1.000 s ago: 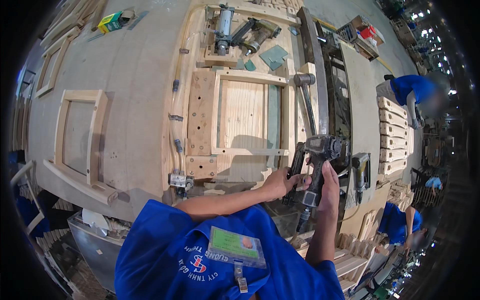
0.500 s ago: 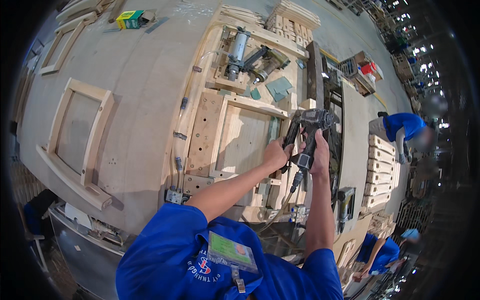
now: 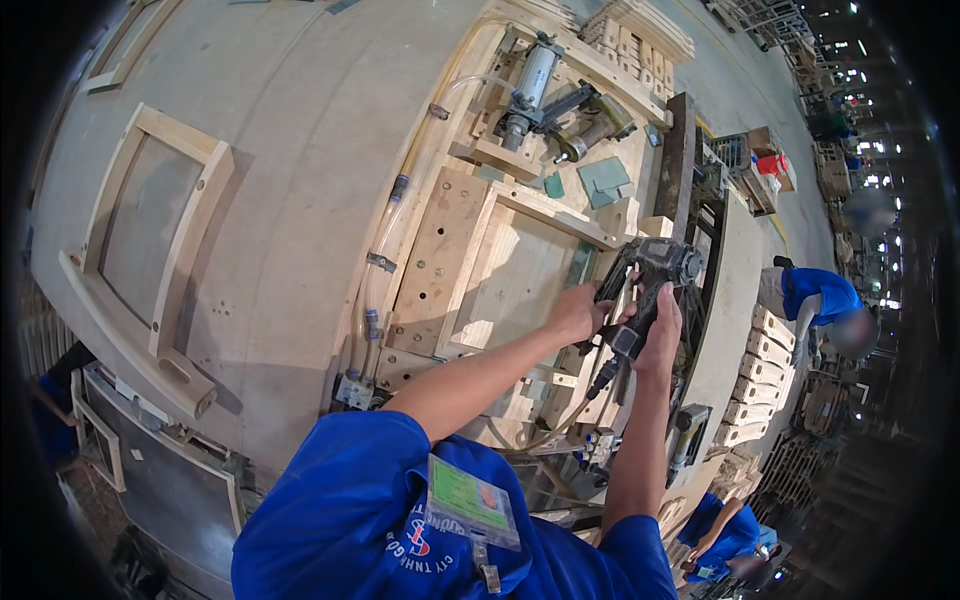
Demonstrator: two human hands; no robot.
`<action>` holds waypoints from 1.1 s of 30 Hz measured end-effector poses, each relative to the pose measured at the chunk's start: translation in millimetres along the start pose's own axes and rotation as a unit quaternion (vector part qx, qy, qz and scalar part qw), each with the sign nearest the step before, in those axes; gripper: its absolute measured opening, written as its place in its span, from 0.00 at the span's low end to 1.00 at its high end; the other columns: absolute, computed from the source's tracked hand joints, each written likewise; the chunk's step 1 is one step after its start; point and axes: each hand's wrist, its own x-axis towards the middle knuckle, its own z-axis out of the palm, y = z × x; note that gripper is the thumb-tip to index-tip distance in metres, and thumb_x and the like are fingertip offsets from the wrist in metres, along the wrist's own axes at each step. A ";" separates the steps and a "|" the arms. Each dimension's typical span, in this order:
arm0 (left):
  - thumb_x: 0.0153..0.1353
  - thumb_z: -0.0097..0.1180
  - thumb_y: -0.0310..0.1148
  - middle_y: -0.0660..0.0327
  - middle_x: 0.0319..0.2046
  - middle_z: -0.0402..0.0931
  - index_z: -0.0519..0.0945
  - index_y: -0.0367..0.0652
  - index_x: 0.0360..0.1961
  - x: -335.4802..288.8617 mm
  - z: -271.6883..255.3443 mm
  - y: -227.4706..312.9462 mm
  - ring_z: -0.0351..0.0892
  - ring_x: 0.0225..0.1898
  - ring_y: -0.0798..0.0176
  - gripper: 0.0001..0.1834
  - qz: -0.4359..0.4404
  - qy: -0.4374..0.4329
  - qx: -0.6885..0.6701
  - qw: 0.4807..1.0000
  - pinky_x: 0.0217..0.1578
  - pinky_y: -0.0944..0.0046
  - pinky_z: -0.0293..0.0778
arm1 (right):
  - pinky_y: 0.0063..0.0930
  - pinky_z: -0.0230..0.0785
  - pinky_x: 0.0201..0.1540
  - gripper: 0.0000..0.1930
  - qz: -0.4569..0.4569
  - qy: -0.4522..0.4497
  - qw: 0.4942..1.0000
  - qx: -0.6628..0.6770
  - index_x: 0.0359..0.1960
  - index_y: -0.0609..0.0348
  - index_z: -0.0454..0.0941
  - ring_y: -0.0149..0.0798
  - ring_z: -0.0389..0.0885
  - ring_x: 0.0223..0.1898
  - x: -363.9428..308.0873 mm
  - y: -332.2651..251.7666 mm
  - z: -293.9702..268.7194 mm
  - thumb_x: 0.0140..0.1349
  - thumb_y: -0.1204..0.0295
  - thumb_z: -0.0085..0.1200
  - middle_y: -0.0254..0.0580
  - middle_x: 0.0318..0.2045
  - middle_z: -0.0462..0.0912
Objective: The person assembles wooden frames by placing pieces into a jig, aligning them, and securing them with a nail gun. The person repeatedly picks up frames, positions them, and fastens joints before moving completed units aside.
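I hold a black pneumatic nail gun [image 3: 655, 262] over the right side of a wooden jig. My right hand [image 3: 662, 325] is wrapped around its handle. My left hand [image 3: 577, 312] is closed at its long magazine, with some fingers hidden behind it. An air hose [image 3: 560, 428] runs from the base of the handle toward my body. Just left of the gun, a rectangular wooden frame [image 3: 473, 268] lies in the jig, beside a drilled wooden block [image 3: 425, 270]. Beyond it are a silver air cylinder [image 3: 537, 80], a second nail gun [image 3: 598, 128] and green sheet pieces [image 3: 604, 181].
An assembled wooden frame [image 3: 187, 250] rests on the grey table [image 3: 290, 150] to the left. Another nail gun [image 3: 688, 437] sits at the right. Stacked wooden parts [image 3: 757, 372] stand near a co-worker [image 3: 825, 297]; a second co-worker [image 3: 722, 530] bends at lower right.
My view has turned, so the jig and table appear shifted. The nail gun stays in both hands, tilted slightly differently and a little further right in the picture.
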 end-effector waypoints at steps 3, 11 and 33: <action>0.71 0.62 0.39 0.37 0.47 0.87 0.83 0.36 0.61 0.2 -4.5 1.7 0.86 0.53 0.36 0.23 0.002 -0.009 0.002 1.000 0.54 0.47 0.78 | 0.26 0.78 0.27 0.23 0.002 -0.001 1.000 0.007 0.52 0.61 0.80 0.29 0.80 0.23 1.6 0.0 1.7 0.82 0.50 0.50 0.37 0.28 0.83; 0.69 0.64 0.39 0.37 0.43 0.86 0.85 0.36 0.52 6.0 -0.7 -3.5 0.86 0.51 0.35 0.18 0.016 0.001 -0.010 1.000 0.52 0.43 0.78 | 0.28 0.80 0.28 0.22 0.015 0.014 1.000 -0.006 0.51 0.63 0.79 0.30 0.80 0.25 4.9 -7.3 6.7 0.82 0.52 0.51 0.39 0.39 0.85; 0.73 0.55 0.55 0.43 0.38 0.87 0.89 0.40 0.45 -35.5 3.7 29.8 0.87 0.41 0.40 0.27 0.090 -0.185 0.204 0.957 0.45 0.47 0.80 | 0.27 0.76 0.28 0.16 -0.026 0.082 0.996 0.019 0.55 0.59 0.76 0.32 0.82 0.24 -204.5 -5.1 -56.3 0.77 0.61 0.59 0.38 0.27 0.82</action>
